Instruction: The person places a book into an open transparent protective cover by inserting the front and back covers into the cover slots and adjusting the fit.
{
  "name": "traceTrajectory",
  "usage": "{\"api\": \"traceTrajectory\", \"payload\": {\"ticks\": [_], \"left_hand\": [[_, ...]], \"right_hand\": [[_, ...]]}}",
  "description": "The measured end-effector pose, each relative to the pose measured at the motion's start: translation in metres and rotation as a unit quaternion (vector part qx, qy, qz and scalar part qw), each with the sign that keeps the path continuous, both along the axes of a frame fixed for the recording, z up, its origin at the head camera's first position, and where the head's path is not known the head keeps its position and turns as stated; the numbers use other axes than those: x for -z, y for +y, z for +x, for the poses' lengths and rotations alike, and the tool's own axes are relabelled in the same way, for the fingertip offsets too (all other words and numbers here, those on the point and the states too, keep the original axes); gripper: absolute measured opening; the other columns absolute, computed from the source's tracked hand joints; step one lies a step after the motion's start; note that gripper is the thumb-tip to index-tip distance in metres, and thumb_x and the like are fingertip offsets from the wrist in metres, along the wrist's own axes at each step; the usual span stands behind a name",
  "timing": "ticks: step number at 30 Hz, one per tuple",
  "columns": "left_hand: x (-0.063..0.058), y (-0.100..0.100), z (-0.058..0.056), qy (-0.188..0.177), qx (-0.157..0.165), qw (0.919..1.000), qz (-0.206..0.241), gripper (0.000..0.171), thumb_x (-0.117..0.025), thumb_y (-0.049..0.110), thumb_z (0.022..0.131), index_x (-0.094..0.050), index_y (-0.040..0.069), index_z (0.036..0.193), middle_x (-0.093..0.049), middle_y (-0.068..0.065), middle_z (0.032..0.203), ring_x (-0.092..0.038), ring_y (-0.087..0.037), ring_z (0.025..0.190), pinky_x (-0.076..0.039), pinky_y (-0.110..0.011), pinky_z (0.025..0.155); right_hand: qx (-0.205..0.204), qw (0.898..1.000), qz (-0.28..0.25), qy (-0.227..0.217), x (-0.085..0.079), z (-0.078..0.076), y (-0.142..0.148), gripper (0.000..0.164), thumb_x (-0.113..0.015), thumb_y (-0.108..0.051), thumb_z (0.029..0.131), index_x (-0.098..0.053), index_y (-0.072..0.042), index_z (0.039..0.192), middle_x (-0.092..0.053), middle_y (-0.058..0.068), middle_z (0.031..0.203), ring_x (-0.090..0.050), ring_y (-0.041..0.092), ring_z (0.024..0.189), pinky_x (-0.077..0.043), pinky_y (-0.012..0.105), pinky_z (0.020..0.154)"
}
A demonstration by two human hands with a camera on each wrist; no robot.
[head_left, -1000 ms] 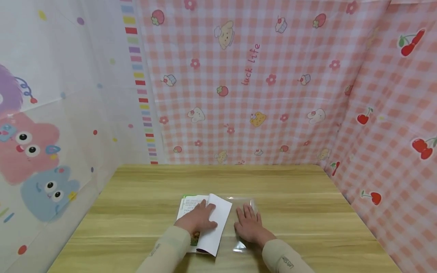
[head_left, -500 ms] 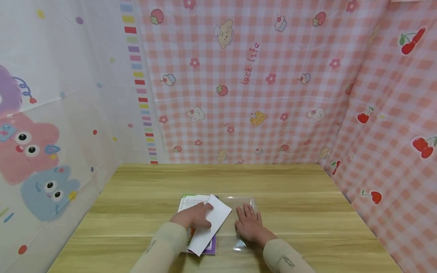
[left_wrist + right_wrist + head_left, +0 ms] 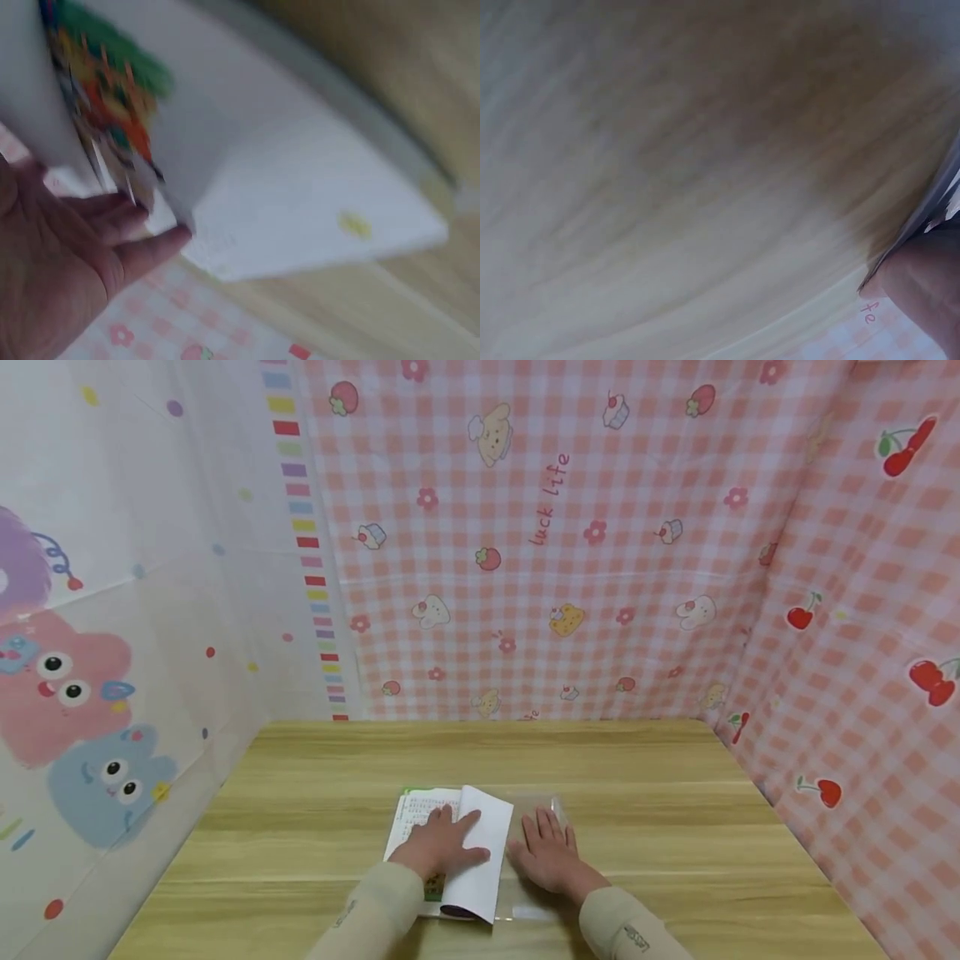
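A thin book with printed text and a colour picture lies on the table. Its right-hand white leaf stands partly curled up. My left hand rests over the book with fingers spread, thumb and forefinger against that leaf. In the left wrist view, fingertips touch the edge of a white page beside the picture. My right hand rests flat, fingers straight, on a clear plastic sheet right of the book. The right wrist view shows only part of this hand.
A wood-grain table runs under everything. Behind it hangs a pink checked cloth. A white cartoon cloth hangs at the left, a cherry-print cloth at the right.
My left hand drew left with the leaf slanting and purple showing beneath, then came back right. The leaf now lies further right, over the purple. My right hand has barely moved.
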State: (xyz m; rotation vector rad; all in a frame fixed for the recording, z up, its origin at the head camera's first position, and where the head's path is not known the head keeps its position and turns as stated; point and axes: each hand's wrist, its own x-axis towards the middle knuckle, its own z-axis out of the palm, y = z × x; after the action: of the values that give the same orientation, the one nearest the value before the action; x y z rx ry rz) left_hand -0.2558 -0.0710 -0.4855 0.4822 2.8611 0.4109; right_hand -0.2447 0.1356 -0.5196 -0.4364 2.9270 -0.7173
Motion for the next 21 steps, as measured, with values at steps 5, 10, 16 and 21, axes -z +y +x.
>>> {"api": "traceTrajectory", "payload": {"ticks": [5,10,16,21], "left_hand": [[0.009,0.015,0.007,0.050,-0.021,0.9984,-0.015,0.068,-0.050,0.055,0.090,-0.042,0.016,0.145,-0.033,-0.034,0.146,-0.028,-0.049,0.132,-0.032,-0.072,0.097],[0.012,0.011,0.005,0.027,-0.005,0.9995,0.017,0.062,-0.047,0.045,0.095,-0.037,0.013,0.147,-0.026,-0.033,0.150,-0.023,-0.047,0.135,-0.024,-0.072,0.102],[0.012,-0.008,-0.006,-0.029,0.043,0.9972,0.053,0.081,-0.056,0.049,0.089,-0.023,0.010,0.152,-0.026,-0.027,0.153,-0.018,-0.041,0.139,-0.019,-0.067,0.108],[0.021,-0.004,-0.001,0.010,0.036,0.9989,0.030,0.083,-0.051,0.056,0.089,-0.025,0.008,0.151,-0.026,-0.028,0.153,-0.020,-0.042,0.138,-0.020,-0.067,0.107]], "right_hand": [[-0.005,0.999,0.035,0.011,0.014,-0.005,0.002,0.086,-0.033,-0.062,0.094,-0.031,0.007,0.145,-0.017,0.034,0.153,-0.007,0.045,0.139,-0.006,0.071,0.107],[-0.003,0.996,0.088,0.022,0.035,-0.015,0.002,0.094,-0.030,-0.072,0.089,-0.027,0.000,0.149,-0.015,0.028,0.156,-0.006,0.040,0.141,-0.009,0.069,0.108],[0.005,0.995,0.092,0.026,0.035,-0.017,0.003,0.091,-0.035,-0.070,0.089,-0.029,-0.001,0.149,-0.017,0.028,0.155,-0.007,0.040,0.141,-0.009,0.068,0.109],[0.006,0.996,0.091,0.016,0.029,-0.012,0.002,0.091,-0.035,-0.069,0.089,-0.029,-0.001,0.149,-0.017,0.028,0.155,-0.007,0.040,0.141,-0.009,0.068,0.109]]}}
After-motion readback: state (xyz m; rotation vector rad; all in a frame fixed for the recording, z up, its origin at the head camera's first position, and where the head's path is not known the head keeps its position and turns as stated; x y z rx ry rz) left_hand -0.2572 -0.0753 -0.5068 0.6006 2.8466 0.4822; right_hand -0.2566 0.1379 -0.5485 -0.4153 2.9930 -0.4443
